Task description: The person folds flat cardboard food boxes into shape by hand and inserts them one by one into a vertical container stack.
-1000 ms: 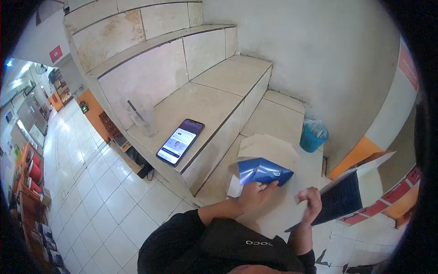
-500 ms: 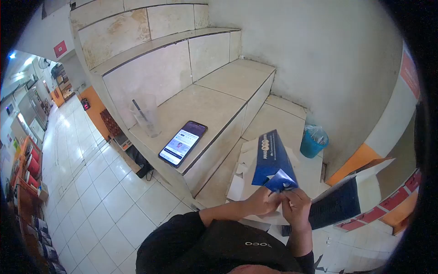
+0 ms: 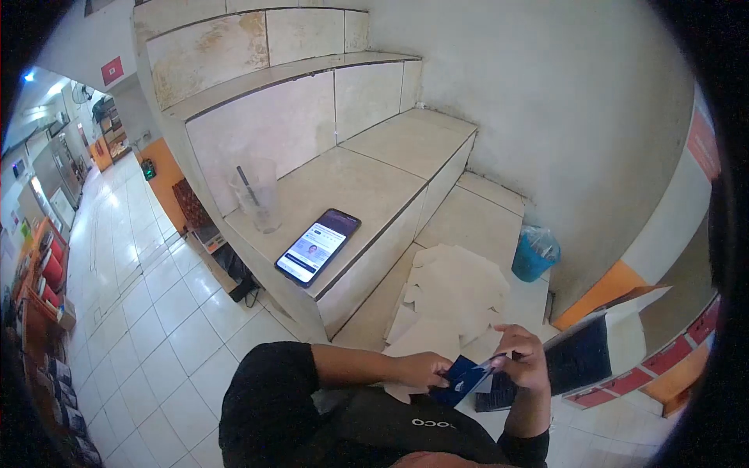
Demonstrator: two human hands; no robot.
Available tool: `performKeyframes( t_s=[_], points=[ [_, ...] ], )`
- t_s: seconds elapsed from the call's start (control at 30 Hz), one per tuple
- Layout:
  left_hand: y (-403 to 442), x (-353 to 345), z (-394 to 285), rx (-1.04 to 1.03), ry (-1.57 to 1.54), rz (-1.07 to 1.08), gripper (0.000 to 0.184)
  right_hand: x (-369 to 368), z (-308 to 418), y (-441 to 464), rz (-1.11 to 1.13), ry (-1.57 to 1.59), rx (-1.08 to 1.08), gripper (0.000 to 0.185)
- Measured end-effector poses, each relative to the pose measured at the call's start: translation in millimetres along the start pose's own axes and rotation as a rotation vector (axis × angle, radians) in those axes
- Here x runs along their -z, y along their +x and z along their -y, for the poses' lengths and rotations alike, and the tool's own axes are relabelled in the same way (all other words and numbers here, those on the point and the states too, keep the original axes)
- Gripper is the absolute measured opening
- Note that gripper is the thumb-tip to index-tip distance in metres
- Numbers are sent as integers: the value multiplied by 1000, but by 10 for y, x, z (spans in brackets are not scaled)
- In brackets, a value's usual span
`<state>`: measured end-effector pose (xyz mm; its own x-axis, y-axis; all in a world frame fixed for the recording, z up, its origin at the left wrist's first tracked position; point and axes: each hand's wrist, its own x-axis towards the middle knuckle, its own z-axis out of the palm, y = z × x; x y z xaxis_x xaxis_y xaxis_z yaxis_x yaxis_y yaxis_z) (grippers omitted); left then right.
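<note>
A dark blue printed piece of folded cardboard (image 3: 462,384) is held low in front of my body. My left hand (image 3: 425,370) pinches its left side. At its right edge, my right hand (image 3: 521,357) grips a folded flap between thumb and fingers, with some fingers raised. Just beyond my hands, a pile of flat off-white cardboard pieces (image 3: 460,288) lies on the lower tiled step, several overlapping. To the right of my right hand stands a stack of dark blue cardboard (image 3: 581,351) beside an open carton flap (image 3: 628,324).
A lit smartphone (image 3: 318,246) lies on the tiled step (image 3: 382,168) to the left, near a clear plastic cup (image 3: 259,199) with a dark straw. A blue bin (image 3: 535,253) with a plastic liner stands against the wall. White floor tiles (image 3: 195,335) stretch away on the left.
Both hands have drawn the blue cardboard down toward my body, and its large upright panel no longer shows. My right hand has moved slightly right, uncovering more of the off-white pile.
</note>
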<state>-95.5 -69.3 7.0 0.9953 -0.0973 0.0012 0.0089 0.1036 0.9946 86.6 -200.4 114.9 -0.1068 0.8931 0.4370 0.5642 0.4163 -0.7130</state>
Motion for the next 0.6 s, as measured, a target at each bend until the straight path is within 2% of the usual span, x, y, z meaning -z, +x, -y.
performKeyframes(
  t_s=[0.03, 0.07, 0.1, 0.13, 0.2, 0.23, 0.33, 0.43, 0.5, 0.57, 0.6],
  points=[
    [-32, 63, 4, 58, 11, 67, 15, -88, 24, -28, -6, -62, -41, 23],
    [-51, 88, -58, 83, 156, 108, 16, -180, 56, -21, -15, -123, -82, 22],
    [-67, 92, -109, 111, 299, 150, 17, -287, 111, 51, 59, -344, 82, 16],
    [-86, 87, -173, 140, 442, 194, 17, -367, 182, 138, 211, -357, 91, 15],
    [-149, -22, -497, 290, 425, 138, 19, -461, 299, 253, 509, -375, 103, 13],
    [-169, -55, -593, 363, 421, 111, 20, -550, 120, 207, 578, -238, 108, 17],
    [-112, 67, 73, 98, 556, 41, 25, -571, 75, 201, 616, -206, 87, 22],
    [-123, 119, -242, -108, 749, -25, 24, -446, 303, 226, 233, -420, 194, 28],
    [-48, 417, -276, -118, 1177, -78, 21, -432, 236, 172, 252, -657, -47, 31],
    [-133, 243, -943, -329, 1413, -275, 29, -304, 375, 312, 230, -800, -297, 27],
    [-105, 216, -1083, -425, 1525, -384, 35, -226, 401, 333, 202, -969, -219, 26]
  ],
)
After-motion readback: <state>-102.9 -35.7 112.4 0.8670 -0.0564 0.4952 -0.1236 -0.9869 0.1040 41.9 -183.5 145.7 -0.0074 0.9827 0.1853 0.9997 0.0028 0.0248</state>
